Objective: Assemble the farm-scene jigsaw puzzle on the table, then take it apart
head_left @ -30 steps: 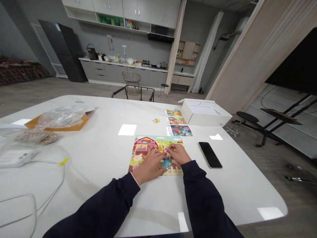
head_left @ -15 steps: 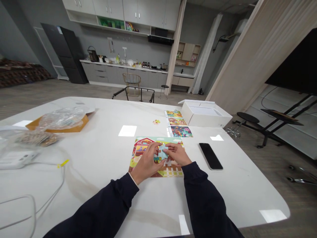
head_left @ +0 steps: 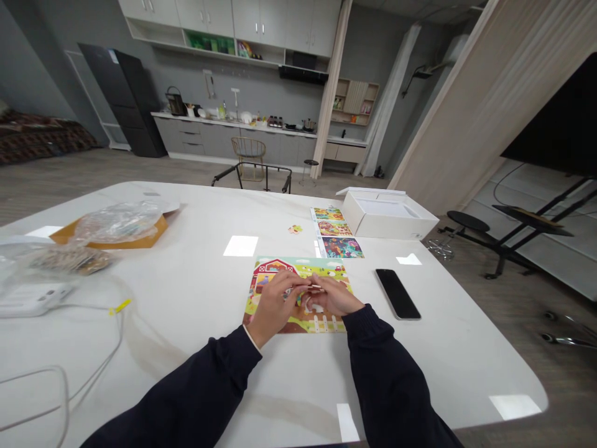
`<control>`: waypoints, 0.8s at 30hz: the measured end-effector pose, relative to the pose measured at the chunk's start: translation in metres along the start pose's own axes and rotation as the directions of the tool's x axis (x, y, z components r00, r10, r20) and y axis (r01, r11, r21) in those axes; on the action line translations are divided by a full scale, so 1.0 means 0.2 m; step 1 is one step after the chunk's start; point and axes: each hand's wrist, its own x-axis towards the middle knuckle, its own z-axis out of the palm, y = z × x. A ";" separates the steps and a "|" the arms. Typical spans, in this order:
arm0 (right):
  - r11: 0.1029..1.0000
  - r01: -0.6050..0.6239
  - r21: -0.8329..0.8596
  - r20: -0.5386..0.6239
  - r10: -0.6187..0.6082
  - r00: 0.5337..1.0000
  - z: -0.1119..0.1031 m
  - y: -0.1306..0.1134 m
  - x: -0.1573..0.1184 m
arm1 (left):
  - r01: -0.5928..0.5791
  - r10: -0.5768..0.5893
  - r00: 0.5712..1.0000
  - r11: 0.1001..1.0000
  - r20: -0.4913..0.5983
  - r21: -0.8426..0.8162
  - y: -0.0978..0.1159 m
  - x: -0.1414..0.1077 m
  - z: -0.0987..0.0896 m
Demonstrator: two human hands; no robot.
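Observation:
A colourful farm-scene jigsaw puzzle (head_left: 284,325), with a red barn and a white fence, lies flat on the white table. Over its middle, my left hand (head_left: 278,305) and my right hand (head_left: 336,296) meet at the fingertips. Between them is a puzzle piece (head_left: 317,287), seen nearly edge-on and mostly covered by the fingers. Both hands have their fingers closed in a pinch around it. Beyond the puzzle, a small yellow-green loose piece (head_left: 295,229) lies apart on the table.
Picture sheets (head_left: 342,247) lie in front of an open white box (head_left: 387,214). To the right rests a black phone (head_left: 397,294). Clear plastic wrap (head_left: 116,223) on an orange tray, bagged pieces (head_left: 69,258), a white charger (head_left: 35,298) and its cable occupy the left side.
The light blue face of the piece was showing between my hands; now it is turned nearly edge-on. My fingertips have come closer together, and more of the puzzle's upper part shows.

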 end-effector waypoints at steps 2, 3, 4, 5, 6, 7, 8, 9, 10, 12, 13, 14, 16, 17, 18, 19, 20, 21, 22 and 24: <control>1.000 0.016 -0.001 -0.058 -0.016 0.998 0.00 0.01 0.00 | 0.170 -0.171 0.985 0.984 -0.025 -0.051 -0.02 0.00 0.01; 0.999 0.032 -0.018 -0.098 -0.033 0.995 -0.01 0.02 0.01 | 0.241 -0.244 0.969 0.967 -0.033 -0.080 -0.03 -0.01 0.01; 0.998 0.043 -0.051 -0.132 -0.049 0.990 -0.02 0.02 0.01 | 0.294 -0.299 0.954 0.950 -0.036 -0.107 -0.04 -0.01 0.02; 0.994 0.048 -0.094 -0.165 -0.063 0.984 -0.03 0.03 0.01 | 0.326 -0.333 0.942 0.936 -0.037 -0.131 -0.05 -0.01 0.02; 0.989 0.046 -0.138 -0.196 -0.073 0.978 -0.04 0.03 0.02 | 0.337 -0.346 0.937 0.930 -0.039 -0.146 -0.04 -0.01 0.02; 0.984 0.044 -0.174 -0.227 -0.084 0.970 -0.06 0.03 0.02 | 0.330 -0.340 0.939 0.932 -0.045 -0.149 -0.04 -0.01 0.02; 0.979 0.046 -0.197 -0.258 -0.097 0.961 -0.07 0.04 0.02 | 0.307 -0.317 0.947 0.942 -0.053 -0.137 -0.03 0.00 0.02; 0.977 0.050 -0.208 -0.289 -0.110 0.951 -0.08 0.04 0.02 | 0.270 -0.278 0.959 0.957 -0.062 -0.109 -0.02 0.00 0.02; 0.976 0.057 -0.209 -0.314 -0.122 0.941 -0.08 0.04 0.02 | 0.224 -0.228 0.971 0.972 -0.064 -0.070 0.00 0.00 0.01; 0.977 0.067 -0.201 -0.344 -0.135 0.929 -0.09 0.03 0.02 | 0.124 -0.123 0.992 0.992 -0.038 0.018 0.02 0.01 0.00; 0.978 0.066 -0.200 -0.354 -0.135 0.925 -0.09 0.02 0.02 | 0.082 -0.081 0.997 0.995 -0.018 0.055 0.03 0.01 0.00; 0.978 0.059 -0.200 -0.363 -0.130 0.923 -0.09 0.02 0.01 | 0.052 -0.052 0.999 0.995 0.001 0.080 0.03 0.00 0.00; 0.980 0.043 -0.195 -0.376 -0.115 0.919 -0.09 0.01 0.01 | 0.026 -0.028 0.999 0.994 0.023 0.102 0.03 0.00 0.00; 0.981 0.035 -0.191 -0.378 -0.107 0.920 -0.09 0.01 0.01 | 0.025 -0.028 0.999 0.994 0.025 0.107 0.02 -0.01 0.00; 0.982 0.035 -0.187 -0.376 -0.104 0.921 -0.08 0.00 0.00 | 0.028 -0.030 0.999 0.994 0.025 0.110 0.01 -0.01 0.00; 0.982 0.040 -0.184 -0.372 -0.107 0.922 -0.08 0.00 0.00 | 0.031 -0.034 0.999 0.993 0.025 0.112 0.00 -0.01 0.00; 0.982 0.049 -0.181 -0.369 -0.114 0.922 -0.08 0.00 0.00 | 0.035 -0.038 0.999 0.993 0.025 0.113 0.00 -0.02 0.01; 0.982 0.060 -0.181 -0.368 -0.124 0.922 -0.08 0.00 0.00 | 0.038 -0.041 0.999 0.993 0.024 0.114 -0.01 -0.02 0.01; 0.981 0.070 -0.183 -0.370 -0.134 0.919 -0.08 0.00 0.01 | 0.039 -0.042 0.999 0.992 0.024 0.116 -0.02 -0.02 0.01; 0.979 0.075 -0.188 -0.380 -0.143 0.914 -0.08 0.00 0.01 | 0.042 -0.046 0.999 0.992 0.023 0.121 -0.02 -0.02 0.02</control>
